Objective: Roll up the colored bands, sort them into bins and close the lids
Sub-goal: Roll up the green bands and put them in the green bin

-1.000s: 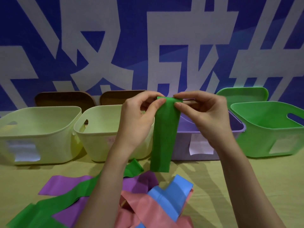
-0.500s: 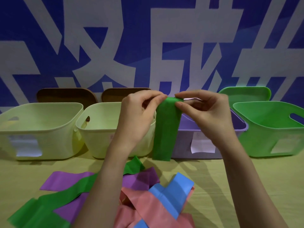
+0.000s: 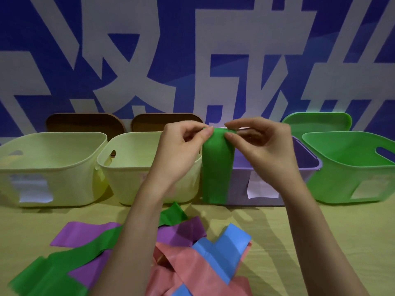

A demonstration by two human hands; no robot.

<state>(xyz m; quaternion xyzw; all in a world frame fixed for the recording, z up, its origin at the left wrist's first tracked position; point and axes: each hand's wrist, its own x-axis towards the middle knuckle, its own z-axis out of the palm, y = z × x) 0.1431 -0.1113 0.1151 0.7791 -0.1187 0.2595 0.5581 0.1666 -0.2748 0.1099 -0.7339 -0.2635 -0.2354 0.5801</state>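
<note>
A blue wall (image 3: 64, 28) painted with large pale characters stands behind a yellow-green desk (image 3: 320, 242), along whose back edge four open bins sit in a row: two pale yellow bins (image 3: 53, 167) (image 3: 132, 171) on the left, a purple bin (image 3: 241, 184) right of centre and a green bin (image 3: 352, 178) at the right end. Two brown lids (image 3: 85, 122) (image 3: 166, 121) lean against the wall behind the yellow bins, and a green lid (image 3: 316, 122) stands behind the green bin. Both hands are raised in front of the purple bin, holding a green band (image 3: 217, 167) by its top end: the left hand (image 3: 181, 154) pinches the left corner between thumb and forefinger, and the right hand (image 3: 263, 150) pinches the right corner in the same way, so each grip is closed on the band. The top of the band looks curled over at the fingertips, while the rest hangs straight down, its lower edge clear of the desk. On the desk nearer the person lies a loose heap of unrolled bands: a second green band (image 3: 64, 268), a purple band (image 3: 85, 231), a pink band (image 3: 192, 270) and a blue band (image 3: 222, 248), overlapping one another.
</note>
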